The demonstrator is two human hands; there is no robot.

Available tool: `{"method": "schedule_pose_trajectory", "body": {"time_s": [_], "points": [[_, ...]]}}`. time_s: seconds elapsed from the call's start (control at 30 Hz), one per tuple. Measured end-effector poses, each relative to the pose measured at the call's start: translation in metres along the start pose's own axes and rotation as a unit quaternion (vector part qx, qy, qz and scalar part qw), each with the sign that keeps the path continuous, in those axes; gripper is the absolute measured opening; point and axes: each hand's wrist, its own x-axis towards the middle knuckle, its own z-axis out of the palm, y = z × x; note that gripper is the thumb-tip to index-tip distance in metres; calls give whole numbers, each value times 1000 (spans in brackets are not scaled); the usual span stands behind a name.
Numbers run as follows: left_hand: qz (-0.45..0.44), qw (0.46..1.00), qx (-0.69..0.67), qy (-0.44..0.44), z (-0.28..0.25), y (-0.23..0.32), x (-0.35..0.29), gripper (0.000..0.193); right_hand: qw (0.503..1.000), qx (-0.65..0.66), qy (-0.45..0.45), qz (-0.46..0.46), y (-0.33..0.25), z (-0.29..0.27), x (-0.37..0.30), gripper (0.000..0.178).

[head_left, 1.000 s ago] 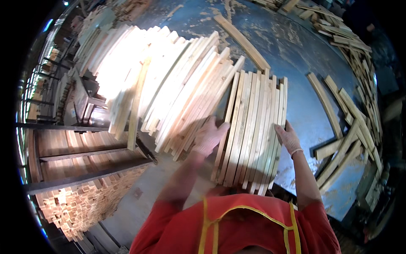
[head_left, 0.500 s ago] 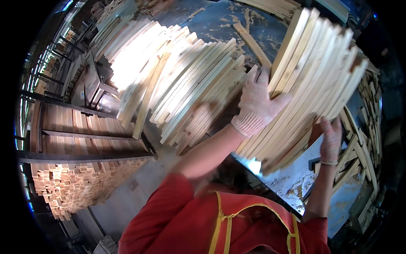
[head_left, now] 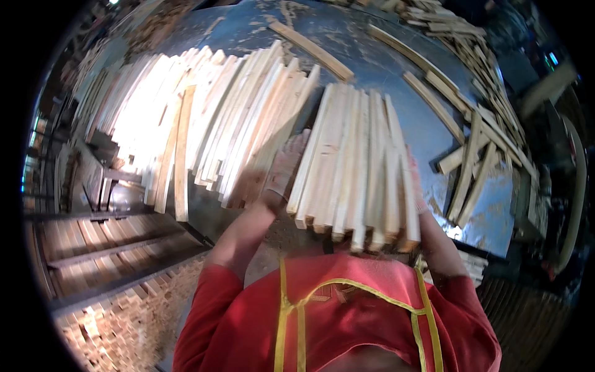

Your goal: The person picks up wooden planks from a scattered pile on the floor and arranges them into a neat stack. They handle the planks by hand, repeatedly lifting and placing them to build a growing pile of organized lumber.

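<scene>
A bundle of pale wooden strips lies lengthwise in front of me, its uneven near ends overhanging the table's near edge. My left hand, in a light knitted glove, presses along the bundle's left side. On the opposite side, my right hand is mostly hidden behind the outermost strip. The bundle is clasped between both hands. Just left of my left hand is a long row of similar strips, brightly lit toward its far left.
The blue, scuffed worktable carries a loose strip beyond the bundle. Several scattered strips cross each other at the right. A dark metal rack of stacked wood stands low at the left, with a pile of wood ends beneath.
The bundle, raised and tilted at the right before, has come down and leftward, close beside the row. Both hands have moved with it to its two sides. My view has shifted too.
</scene>
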Motion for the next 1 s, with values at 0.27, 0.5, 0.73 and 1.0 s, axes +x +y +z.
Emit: {"method": "schedule_pose_trajectory", "body": {"time_s": [0.27, 0.5, 0.73, 1.0], "points": [[-35, 929, 278, -241, -35, -39, 15, 55, 884, -421, -180, 95, 24, 55, 13, 48], [-80, 954, 204, -204, -56, 41, -16, 67, 944, 186, -30, 269, -2, 83, 5, 54], [40, 977, 134, -158, 41, 157, -9, 82, 983, 17, -94, 155, 27, -15, 32, 81], [53, 987, 143, -56, 56, 140, 25, 75, 844, -479, 108, 217, 126, -254, 77, 96]]}}
